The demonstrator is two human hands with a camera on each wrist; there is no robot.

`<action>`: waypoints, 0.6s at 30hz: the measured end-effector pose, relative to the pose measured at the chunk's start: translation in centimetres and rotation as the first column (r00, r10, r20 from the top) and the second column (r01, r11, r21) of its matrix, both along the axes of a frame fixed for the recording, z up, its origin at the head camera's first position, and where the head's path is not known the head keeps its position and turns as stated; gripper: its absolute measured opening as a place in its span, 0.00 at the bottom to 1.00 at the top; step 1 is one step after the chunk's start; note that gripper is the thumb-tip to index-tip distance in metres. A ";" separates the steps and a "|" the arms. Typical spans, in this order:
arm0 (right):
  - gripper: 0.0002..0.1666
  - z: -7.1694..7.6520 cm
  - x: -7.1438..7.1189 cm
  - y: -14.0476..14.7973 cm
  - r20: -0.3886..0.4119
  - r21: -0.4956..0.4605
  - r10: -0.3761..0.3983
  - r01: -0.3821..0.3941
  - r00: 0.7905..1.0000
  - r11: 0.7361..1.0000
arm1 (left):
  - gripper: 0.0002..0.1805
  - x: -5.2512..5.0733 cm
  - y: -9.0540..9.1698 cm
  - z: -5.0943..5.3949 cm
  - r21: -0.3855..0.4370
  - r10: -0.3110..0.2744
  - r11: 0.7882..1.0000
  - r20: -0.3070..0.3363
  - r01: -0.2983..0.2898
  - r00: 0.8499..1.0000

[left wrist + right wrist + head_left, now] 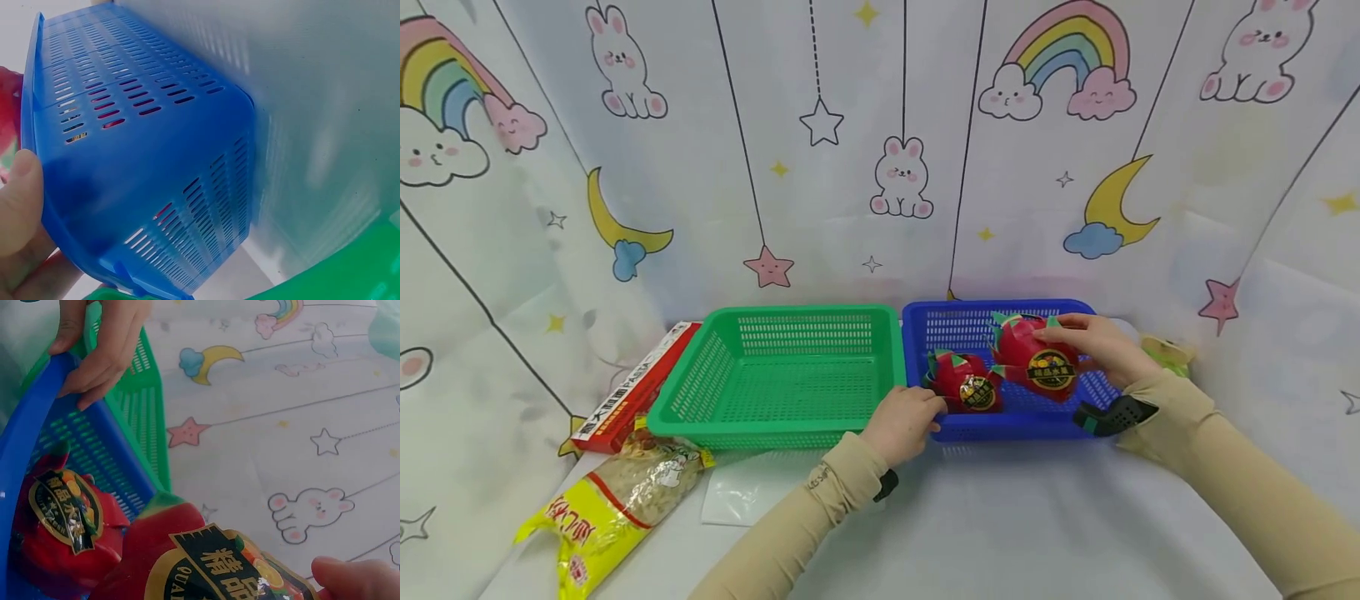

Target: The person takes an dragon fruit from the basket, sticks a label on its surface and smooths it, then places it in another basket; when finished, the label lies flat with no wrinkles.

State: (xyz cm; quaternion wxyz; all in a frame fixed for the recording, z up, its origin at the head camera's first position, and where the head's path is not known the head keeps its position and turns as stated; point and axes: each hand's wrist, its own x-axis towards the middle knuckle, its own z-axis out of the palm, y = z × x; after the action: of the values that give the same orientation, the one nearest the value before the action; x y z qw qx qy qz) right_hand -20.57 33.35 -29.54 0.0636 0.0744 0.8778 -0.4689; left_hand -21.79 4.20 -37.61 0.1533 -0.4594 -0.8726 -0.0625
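My right hand [1101, 346] holds a red dragon fruit [1030, 342] with green leaf tips and a black-and-gold label, over the right part of the blue basket [1015, 430]. A second dragon fruit [951, 371] with a like label lies inside the basket at its left end. With thumb and fingers over the rim, my left hand [904, 423] grips the basket's front left corner. The left wrist view shows the thumb on the outside of that rim, close to the slotted blue wall [137, 181]. In the right wrist view the held fruit [156, 544] fills the bottom.
A green basket [775, 435] stands directly left of the blue one. Further left are a red pasta box [636, 387] and a yellow snack bag [617, 508]. A clear plastic sheet [737, 492] lies in front. A yellow-green packet [1167, 354] is at the right.
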 end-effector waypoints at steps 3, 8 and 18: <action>0.50 -0.2 -0.3 0.4 0.000 0.004 0.004 -0.004 1.000 1.000 | 0.08 0.0 0.1 0.0 -0.006 0.006 1.000 0.001 -0.006 1.000; 0.51 -0.7 -0.8 0.9 0.012 0.009 0.000 0.000 1.000 1.000 | 0.08 0.2 0.2 -0.1 -0.021 0.025 0.999 0.005 -0.025 1.000; 0.53 -1.0 -2.2 1.6 0.034 0.029 -0.013 0.012 0.999 1.000 | 0.07 0.1 0.1 -0.3 0.009 0.026 1.000 -0.025 -0.025 0.999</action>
State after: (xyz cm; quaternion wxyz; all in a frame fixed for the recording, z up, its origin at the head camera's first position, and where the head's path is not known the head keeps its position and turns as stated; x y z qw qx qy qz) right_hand -22.73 34.92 -30.58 0.0745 0.0886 0.8829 -0.4551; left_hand -21.66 4.29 -37.88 0.1668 -0.4483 -0.8762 -0.0586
